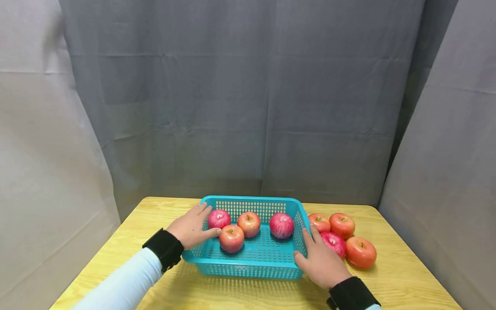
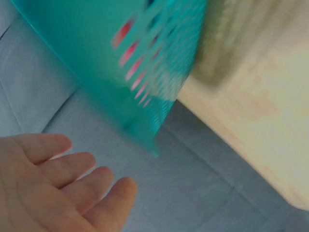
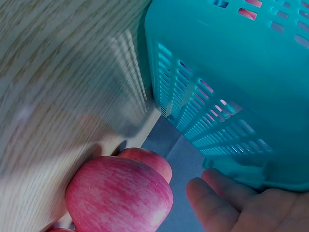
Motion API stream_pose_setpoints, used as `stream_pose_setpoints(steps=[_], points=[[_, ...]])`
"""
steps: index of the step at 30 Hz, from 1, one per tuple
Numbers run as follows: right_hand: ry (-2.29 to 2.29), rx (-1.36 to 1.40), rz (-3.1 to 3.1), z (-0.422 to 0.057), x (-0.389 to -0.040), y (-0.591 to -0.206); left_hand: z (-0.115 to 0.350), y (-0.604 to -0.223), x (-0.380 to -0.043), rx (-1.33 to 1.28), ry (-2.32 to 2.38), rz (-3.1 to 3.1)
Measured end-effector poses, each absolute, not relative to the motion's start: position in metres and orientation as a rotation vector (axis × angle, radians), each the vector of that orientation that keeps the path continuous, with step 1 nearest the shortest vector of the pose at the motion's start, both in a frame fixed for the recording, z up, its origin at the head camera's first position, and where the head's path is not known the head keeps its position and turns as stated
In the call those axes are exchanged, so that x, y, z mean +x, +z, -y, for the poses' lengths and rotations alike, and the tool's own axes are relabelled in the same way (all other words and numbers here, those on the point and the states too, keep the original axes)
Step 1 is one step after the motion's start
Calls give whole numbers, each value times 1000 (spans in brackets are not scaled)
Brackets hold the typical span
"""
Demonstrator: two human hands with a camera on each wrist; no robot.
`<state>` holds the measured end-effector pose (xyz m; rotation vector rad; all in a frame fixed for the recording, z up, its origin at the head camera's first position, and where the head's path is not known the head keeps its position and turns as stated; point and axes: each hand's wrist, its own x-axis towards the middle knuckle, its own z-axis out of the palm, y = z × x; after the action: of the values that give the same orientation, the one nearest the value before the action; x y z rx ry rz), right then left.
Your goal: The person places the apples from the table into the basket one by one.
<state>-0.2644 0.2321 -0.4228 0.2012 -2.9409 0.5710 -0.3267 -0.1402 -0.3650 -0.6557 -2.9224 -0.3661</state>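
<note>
A turquoise plastic basket [image 1: 248,270] with slotted walls stands on the table, several apples inside. Toward its left lie a dark pink apple [image 1: 218,218], a lighter red one [image 1: 249,224] and another [image 1: 231,239]; a dark pink apple [image 1: 281,225] sits at the right. My left hand [image 1: 192,228] is spread at the left rim; in the left wrist view its fingers [image 2: 72,166] are extended, apart from the basket wall. At the right rim, my right hand [image 1: 324,262] has its thumb by the front corner and its fingers along the outer side, seemingly touching the rim.
Several more apples lie right of the basket, among them a red one [image 1: 361,252] and a dark pink one [image 1: 334,243] close to my right hand. The wooden table [image 1: 403,275] ends at a grey curtain [image 1: 217,107] behind, with pale cloth [image 1: 50,172] at both sides.
</note>
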Motion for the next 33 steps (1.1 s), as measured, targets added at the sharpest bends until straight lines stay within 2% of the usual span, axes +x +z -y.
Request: stream_pose_setpoints(steps=[8, 33], points=[[596, 151, 2989, -229, -262, -420, 155, -395, -309, -692, -441, 2872], [569, 229, 2986, -236, -264, -419, 147, -419, -298, -571, -491, 2814]])
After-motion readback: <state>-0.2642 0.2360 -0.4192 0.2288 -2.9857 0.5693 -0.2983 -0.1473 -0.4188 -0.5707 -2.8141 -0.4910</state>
